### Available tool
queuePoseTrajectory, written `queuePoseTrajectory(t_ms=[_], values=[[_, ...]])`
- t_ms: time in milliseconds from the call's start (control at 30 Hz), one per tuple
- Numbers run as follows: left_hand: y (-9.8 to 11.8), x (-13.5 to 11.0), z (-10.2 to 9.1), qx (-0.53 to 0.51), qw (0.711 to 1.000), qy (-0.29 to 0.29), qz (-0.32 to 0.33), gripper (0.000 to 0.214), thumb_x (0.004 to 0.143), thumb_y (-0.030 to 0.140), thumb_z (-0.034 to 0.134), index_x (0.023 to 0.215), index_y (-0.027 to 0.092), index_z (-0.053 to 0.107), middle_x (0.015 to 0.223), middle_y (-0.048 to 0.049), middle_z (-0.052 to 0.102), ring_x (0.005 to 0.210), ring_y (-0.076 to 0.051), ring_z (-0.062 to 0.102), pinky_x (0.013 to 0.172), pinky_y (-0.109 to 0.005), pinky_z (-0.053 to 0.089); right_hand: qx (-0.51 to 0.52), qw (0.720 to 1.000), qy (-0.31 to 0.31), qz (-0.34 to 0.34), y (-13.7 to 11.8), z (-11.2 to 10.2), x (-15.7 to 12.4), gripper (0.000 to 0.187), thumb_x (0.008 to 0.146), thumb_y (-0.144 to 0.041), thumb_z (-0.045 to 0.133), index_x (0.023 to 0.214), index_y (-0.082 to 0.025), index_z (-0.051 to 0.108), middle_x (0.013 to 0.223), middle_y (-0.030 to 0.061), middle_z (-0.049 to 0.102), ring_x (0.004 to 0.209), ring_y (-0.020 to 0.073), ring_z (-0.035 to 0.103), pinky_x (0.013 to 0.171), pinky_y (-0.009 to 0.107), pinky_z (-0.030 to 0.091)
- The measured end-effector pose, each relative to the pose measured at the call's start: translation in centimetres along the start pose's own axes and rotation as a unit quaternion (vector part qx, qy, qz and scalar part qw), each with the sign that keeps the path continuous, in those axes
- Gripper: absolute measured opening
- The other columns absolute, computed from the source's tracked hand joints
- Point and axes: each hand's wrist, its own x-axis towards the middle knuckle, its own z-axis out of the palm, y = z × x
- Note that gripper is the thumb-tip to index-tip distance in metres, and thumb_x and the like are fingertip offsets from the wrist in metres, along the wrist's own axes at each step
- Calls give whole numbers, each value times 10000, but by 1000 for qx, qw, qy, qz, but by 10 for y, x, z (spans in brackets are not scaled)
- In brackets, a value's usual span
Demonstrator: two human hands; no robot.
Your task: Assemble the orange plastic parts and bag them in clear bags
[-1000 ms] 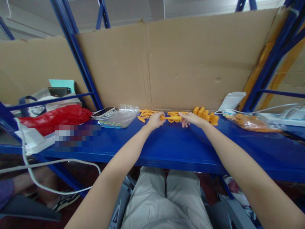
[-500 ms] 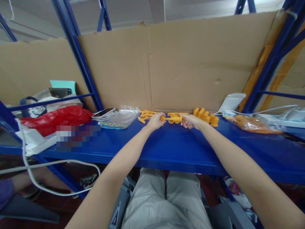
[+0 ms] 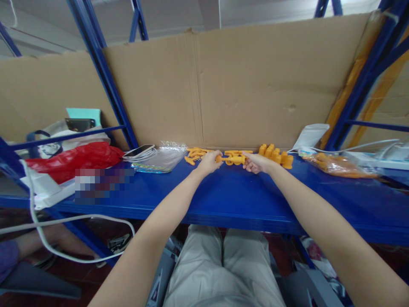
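Between my two hands, over the blue shelf, a yellow plastic piece (image 3: 234, 158) stretches sideways. My left hand (image 3: 211, 162) is closed around its left end, where a rounded yellow part peeks out at the fingertips. On the other end, my right hand (image 3: 254, 163) pinches with curled fingers. Several loose yellow parts (image 3: 195, 153) lie just left of my left hand, and more yellow parts (image 3: 231, 152) lie behind the held piece. Right of my right hand, chunky yellow blocks (image 3: 277, 155) stand in rows. The exact kind of these pieces is too small to tell.
Clear plastic bags (image 3: 159, 160) and a phone (image 3: 143, 150) on a coiled white cable lie to the left, beside a red bag (image 3: 76, 160). On the right are a bag of orange parts (image 3: 341, 166) and a white power strip (image 3: 367, 158). Cardboard (image 3: 249, 85) closes the back.
Both hands stay almost in place, holding the same yellow piece. The view has shifted very slightly; nothing else has visibly moved.
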Motion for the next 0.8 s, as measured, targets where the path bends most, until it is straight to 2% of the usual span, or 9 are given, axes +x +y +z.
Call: queuePoseTrajectory(t_ms=[100, 200, 333, 500, 700, 800], values=[[0, 0, 0, -2, 1000, 2, -7, 214, 761, 138, 664, 969, 186, 648, 906, -33, 712, 906, -196, 669, 842, -310, 504, 31, 999, -7, -2, -1, -4, -5, 640, 891, -744, 261, 734, -191, 545, 493, 36, 558, 306, 81, 323, 355, 212, 267], [0, -1, 0, -2, 1000, 7, -16, 214, 757, 140, 671, 965, 188, 652, 929, -42, 714, 927, -202, 668, 855, -313, 506, 37, 999, -15, -31, -2, -6, -10, 534, 866, -717, 425, 793, -201, 542, 597, 53, 643, 353, 86, 399, 376, 212, 308], [2, -1, -1, 4, 1000, 2, -22, 222, 764, 136, 666, 981, 183, 654, 907, -41, 721, 898, -202, 674, 845, -314, 508, 26, 998, -7, -63, -3, -4, -14, 456, 832, -657, 567, 773, -205, 545, 595, 41, 639, 388, 86, 437, 371, 201, 299], [4, -1, -2, 5, 1000, -2, -27, 223, 770, 135, 664, 989, 178, 655, 879, -36, 723, 882, -199, 677, 845, -313, 505, 26, 998, -6, -52, -1, -3, -7, 484, 892, -629, 492, 698, -187, 527, 543, 34, 584, 386, 82, 418, 379, 198, 284], [4, -2, -2, -2, 1000, -3, -29, 221, 767, 130, 667, 981, 182, 658, 897, -35, 722, 886, -193, 677, 837, -301, 504, 27, 999, -27, -38, 7, -10, 9, 565, 925, -666, 351, 726, -172, 539, 543, 44, 582, 361, 79, 399, 373, 192, 276], [4, -2, -1, 3, 1000, -2, -29, 228, 769, 135, 670, 994, 169, 663, 894, -47, 722, 887, -201, 678, 826, -301, 505, -28, 995, 7, -92, 10, -14, 10, 596, 898, -718, 323, 774, -183, 557, 593, 77, 624, 394, 109, 465, 400, 220, 350]])
